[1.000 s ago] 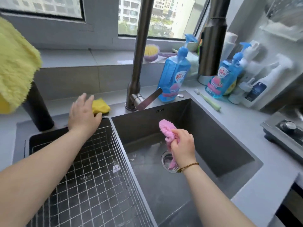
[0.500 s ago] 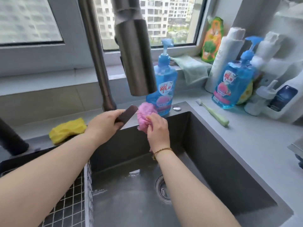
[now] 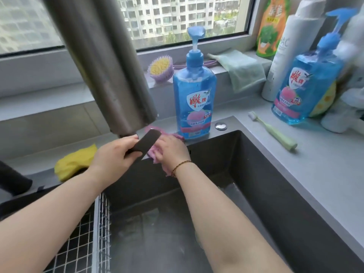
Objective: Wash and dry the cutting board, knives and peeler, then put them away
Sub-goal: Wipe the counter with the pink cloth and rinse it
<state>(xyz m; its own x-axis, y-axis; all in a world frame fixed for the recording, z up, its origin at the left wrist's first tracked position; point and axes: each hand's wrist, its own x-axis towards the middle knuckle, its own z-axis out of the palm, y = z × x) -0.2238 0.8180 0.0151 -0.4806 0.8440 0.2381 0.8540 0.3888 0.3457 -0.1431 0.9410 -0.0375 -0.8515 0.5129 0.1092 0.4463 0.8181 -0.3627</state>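
Observation:
The cutting board, knives and peeler are not in view. My left hand point(image 3: 114, 156) grips the dark flat faucet lever point(image 3: 146, 141) at the back rim of the sink point(image 3: 256, 174). Right beside it, my right hand point(image 3: 173, 150) holds a pink cloth point(image 3: 152, 155) against the rim by the faucet base. The cloth bunches under my fingers and a bit hangs into the basin. The thick grey faucet spout point(image 3: 110, 66) hangs just above both hands.
A wire rack point(image 3: 84, 243) fills the left basin. A yellow sponge point(image 3: 74, 162) lies on the rim to the left. A blue soap bottle point(image 3: 194, 99) stands behind my right hand, with a toothbrush point(image 3: 275, 133), a second blue bottle point(image 3: 307, 85) and a green cloth point(image 3: 244, 69) to the right.
My left hand left the wire rack and took hold of the faucet lever. My right hand lifted the pink cloth from above the drain to the back rim.

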